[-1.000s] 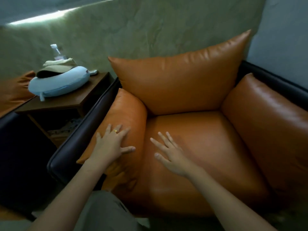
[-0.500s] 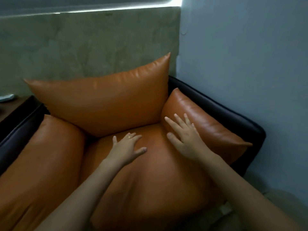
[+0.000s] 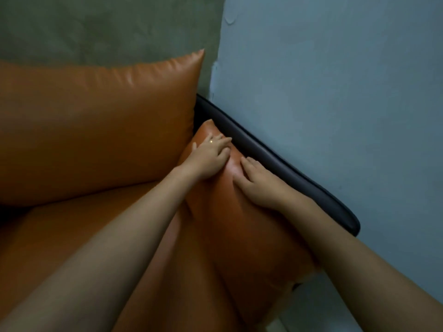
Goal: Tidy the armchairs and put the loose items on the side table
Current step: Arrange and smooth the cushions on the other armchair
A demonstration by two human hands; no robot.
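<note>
Pressing one orange arm cushion (image 3: 239,236), both left hand (image 3: 208,159) and right hand (image 3: 260,184) lie flat, grips wide.

Gleaming glossy and smooth across the orange leather-look back cushion (image 3: 96,128), shining brightest on the orange leather-look side cushion (image 3: 239,224). Looking duller, near matt, along the dark leather-look armrest frame (image 3: 287,168). Looking rough on the grey-green plaster wall (image 3: 107,27).

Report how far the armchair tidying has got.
Done: back cushion and seat cushion look smooth, no loose items on them. In hand: left hand and right hand press flat on the arm cushion. Left: the side table is out of view, so its state cannot be judged.
</note>
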